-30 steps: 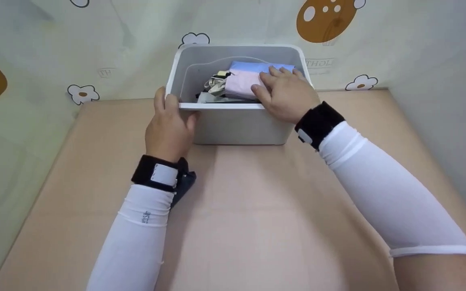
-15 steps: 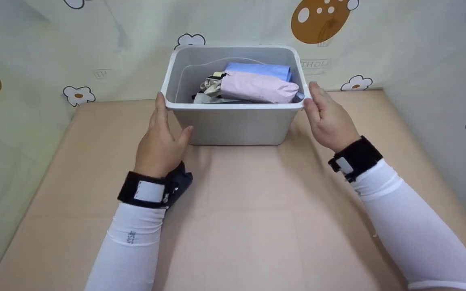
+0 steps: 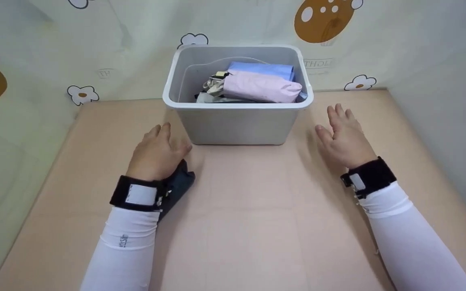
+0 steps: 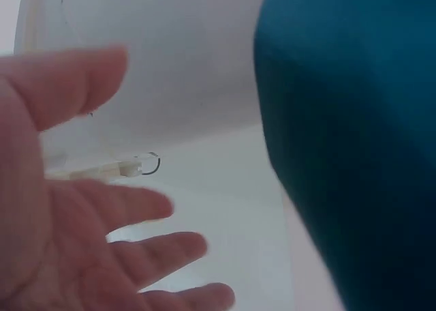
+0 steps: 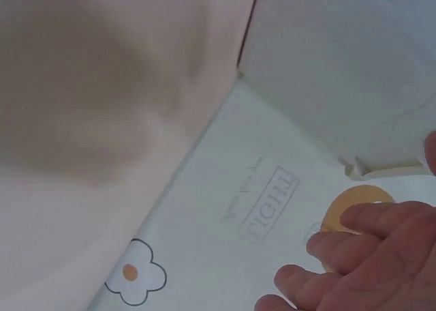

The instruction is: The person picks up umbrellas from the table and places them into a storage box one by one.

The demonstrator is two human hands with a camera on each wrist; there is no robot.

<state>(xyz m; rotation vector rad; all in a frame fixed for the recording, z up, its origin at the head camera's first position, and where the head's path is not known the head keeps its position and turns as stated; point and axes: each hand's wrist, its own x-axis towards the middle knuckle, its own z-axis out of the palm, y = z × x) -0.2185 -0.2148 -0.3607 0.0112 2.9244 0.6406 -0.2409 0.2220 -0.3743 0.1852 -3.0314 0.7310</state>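
Note:
A light grey plastic bin (image 3: 237,125) stands upright at the far side of the table. Inside it lie a pale pink folded bundle (image 3: 261,87), a blue folded piece (image 3: 263,69) behind that, and crumpled beige straps (image 3: 214,85) at the left; whatever is beneath stays hidden. In front of the bin's left side is my left hand (image 3: 154,153), fingers extended and holding nothing. A dark teal, fabric-like object (image 3: 180,182), its kind unclear, lies beside and partly behind the left wrist. My right hand (image 3: 346,139) hovers right of the bin, apart from it, fingers spread.
The beige tabletop (image 3: 253,226) reaches to a flower-printed curtain (image 3: 136,48) behind the bin. Similar pale sheeting (image 3: 439,60) borders the right side. The bin's back rim is close to the curtain.
My right hand has come off the pink bundle, touched the bin's right rim, then drawn back. My left hand has let go of the left rim and moved toward me.

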